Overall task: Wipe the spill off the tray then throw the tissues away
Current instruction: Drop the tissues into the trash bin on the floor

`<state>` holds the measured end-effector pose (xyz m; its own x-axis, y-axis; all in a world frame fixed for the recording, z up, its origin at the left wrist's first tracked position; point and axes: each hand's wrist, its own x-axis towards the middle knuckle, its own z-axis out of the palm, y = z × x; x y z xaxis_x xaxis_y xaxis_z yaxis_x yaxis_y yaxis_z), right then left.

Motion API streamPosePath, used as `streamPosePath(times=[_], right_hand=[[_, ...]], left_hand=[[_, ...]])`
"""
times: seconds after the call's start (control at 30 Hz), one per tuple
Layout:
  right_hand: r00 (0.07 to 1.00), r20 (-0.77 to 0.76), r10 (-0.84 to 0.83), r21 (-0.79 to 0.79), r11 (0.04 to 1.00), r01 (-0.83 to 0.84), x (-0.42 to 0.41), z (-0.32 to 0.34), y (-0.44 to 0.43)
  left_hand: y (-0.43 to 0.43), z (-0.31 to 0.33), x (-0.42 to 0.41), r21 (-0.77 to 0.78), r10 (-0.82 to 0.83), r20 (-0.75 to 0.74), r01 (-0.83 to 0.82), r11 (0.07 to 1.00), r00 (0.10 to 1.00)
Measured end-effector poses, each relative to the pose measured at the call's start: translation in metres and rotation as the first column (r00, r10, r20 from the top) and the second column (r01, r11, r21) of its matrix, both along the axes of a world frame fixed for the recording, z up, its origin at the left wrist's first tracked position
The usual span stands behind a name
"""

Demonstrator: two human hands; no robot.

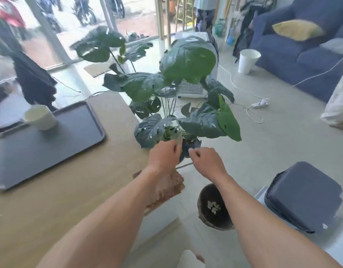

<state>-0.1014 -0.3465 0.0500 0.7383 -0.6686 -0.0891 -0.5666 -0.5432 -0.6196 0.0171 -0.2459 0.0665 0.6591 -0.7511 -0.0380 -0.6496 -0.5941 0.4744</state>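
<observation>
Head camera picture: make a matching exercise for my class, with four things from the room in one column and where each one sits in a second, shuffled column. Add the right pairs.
Things
1. cup
2. tray
3. crumpled tissues
4. yellow cushion

Places
A. in the dark bin on the floor
B. on the blue sofa
C. on the wooden table
D. on the tray's far left corner

Pairs: 1-D, 2-C, 3-A, 4-B
</observation>
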Motion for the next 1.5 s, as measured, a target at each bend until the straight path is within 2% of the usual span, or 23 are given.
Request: streamPosePath(times=[0.17,0.33,0.47,0.63,0.73,0.9,1.0,1.07,1.27,1.33,1.4,1.5], right_hand=[[0.976,0.050,0.211,-0.018,0.978,-0.210,0.082,0.034,0.073],[0.904,0.034,0.426,-0.118,0.900,-0.419,0.157,0.049,0.167],[0.822,0.086,0.562,-0.146,0.824,-0.548,0.200,0.053,0.247],[0.709,0.085,0.700,-0.087,0.714,-0.695,0.232,0.049,0.328],[0.642,0.089,0.762,-0.065,0.647,-0.759,0.246,0.041,0.366],[0.583,0.031,0.812,0.015,0.583,-0.812,0.263,0.018,0.413],[0.541,-0.021,0.841,0.022,0.541,-0.841,0.264,0.010,0.432],[0.513,-0.057,0.857,0.088,0.516,-0.852,0.264,0.004,0.442],[0.498,-0.148,0.855,0.189,0.518,-0.834,0.266,-0.020,0.468],[0.491,-0.187,0.851,0.164,0.520,-0.838,0.266,-0.027,0.476],[0.480,-0.218,0.849,0.076,0.506,-0.859,0.266,-0.033,0.484],[0.440,-0.222,0.870,-0.021,0.446,-0.895,0.267,-0.040,0.494]], left_hand=[[0.102,0.027,0.058,-0.001,0.174,0.093,-0.174,0.985,0.980],[0.220,0.042,0.102,-0.026,0.389,0.182,-0.391,0.920,0.903],[0.317,0.048,0.123,-0.049,0.533,0.198,-0.535,0.844,0.823],[0.430,0.043,0.122,0.022,0.696,0.235,-0.720,0.694,0.678],[0.486,0.033,0.109,0.076,0.753,0.166,-0.770,0.634,0.636],[0.537,0.017,0.087,0.149,0.755,0.078,-0.757,0.637,0.651],[0.539,0.006,0.077,0.170,0.709,0.030,-0.702,0.691,0.705],[0.536,-0.002,0.070,0.191,0.657,0.002,-0.645,0.740,0.754],[0.533,-0.029,0.061,0.226,0.583,-0.010,-0.566,0.793,0.812],[0.533,-0.035,0.061,0.231,0.562,0.037,-0.554,0.800,0.827],[0.533,-0.040,0.063,0.213,0.552,0.078,-0.555,0.804,0.830],[0.536,-0.048,0.065,0.136,0.549,0.138,-0.565,0.814,0.824]])
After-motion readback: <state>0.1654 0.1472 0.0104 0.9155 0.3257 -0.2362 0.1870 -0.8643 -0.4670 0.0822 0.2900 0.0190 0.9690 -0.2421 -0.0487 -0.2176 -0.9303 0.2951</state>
